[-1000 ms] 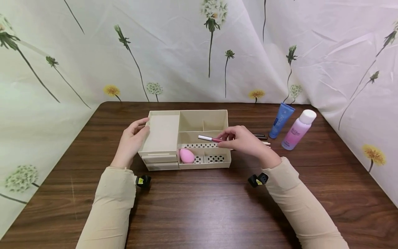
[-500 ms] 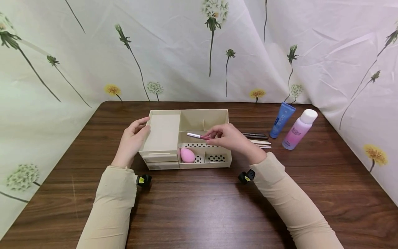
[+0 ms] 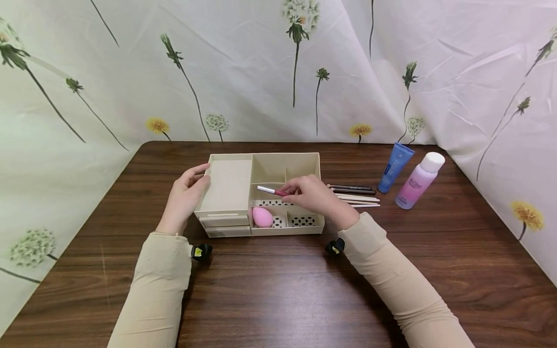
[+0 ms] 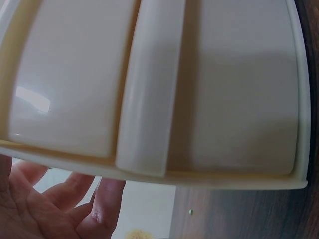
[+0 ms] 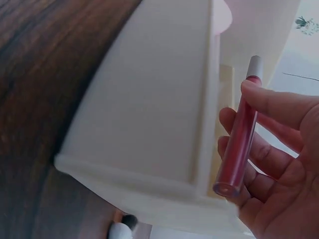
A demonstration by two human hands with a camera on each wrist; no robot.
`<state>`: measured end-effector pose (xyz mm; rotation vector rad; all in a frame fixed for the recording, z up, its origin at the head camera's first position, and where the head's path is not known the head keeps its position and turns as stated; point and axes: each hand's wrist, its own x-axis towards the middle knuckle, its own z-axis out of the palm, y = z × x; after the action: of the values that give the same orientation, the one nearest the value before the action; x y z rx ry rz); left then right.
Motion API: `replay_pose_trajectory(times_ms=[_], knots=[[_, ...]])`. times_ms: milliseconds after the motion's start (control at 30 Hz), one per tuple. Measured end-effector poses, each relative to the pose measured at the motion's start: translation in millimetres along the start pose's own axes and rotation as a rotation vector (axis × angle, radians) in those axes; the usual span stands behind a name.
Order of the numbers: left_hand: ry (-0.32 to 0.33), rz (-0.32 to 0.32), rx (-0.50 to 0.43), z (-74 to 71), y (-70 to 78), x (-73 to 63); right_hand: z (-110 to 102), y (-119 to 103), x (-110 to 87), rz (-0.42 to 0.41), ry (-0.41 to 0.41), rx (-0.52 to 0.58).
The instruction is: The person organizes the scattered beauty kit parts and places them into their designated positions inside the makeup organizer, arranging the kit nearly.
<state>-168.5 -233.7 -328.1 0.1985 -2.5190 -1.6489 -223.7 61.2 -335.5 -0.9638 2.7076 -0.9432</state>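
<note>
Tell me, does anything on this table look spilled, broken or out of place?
Nothing stands out. The cream organizer sits square on the table, the pink sponge lies in a front compartment, both bottles stand upright, and the pencils lie neatly beside the organizer. The right hand holds a lip gloss tube over the organizer.

Beige long sleeves (image 3: 152, 285), small black wrist cameras (image 3: 201, 252)

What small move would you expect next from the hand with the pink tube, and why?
Probably lowering the lip gloss tube into the organizer and letting go: the right hand pinches it level just above the middle compartment, while the left hand steadies the side.
</note>
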Motion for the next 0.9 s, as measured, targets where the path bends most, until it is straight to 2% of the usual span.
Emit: replay_pose_trajectory(times_ms=[267, 567, 900], knots=[[0.001, 0.000, 0.002, 0.0, 0.0, -0.1, 10, 0, 3.7, 0.005, -0.003, -0.058], [0.003, 0.000, 0.005, 0.4, 0.0, -0.3, 18, -1, 5.1, -0.014, 0.040, -0.268], [0.001, -0.016, 0.002, 0.5, 0.5, 0.3, 21, -1, 4.8, -0.056, 0.073, -0.393]])
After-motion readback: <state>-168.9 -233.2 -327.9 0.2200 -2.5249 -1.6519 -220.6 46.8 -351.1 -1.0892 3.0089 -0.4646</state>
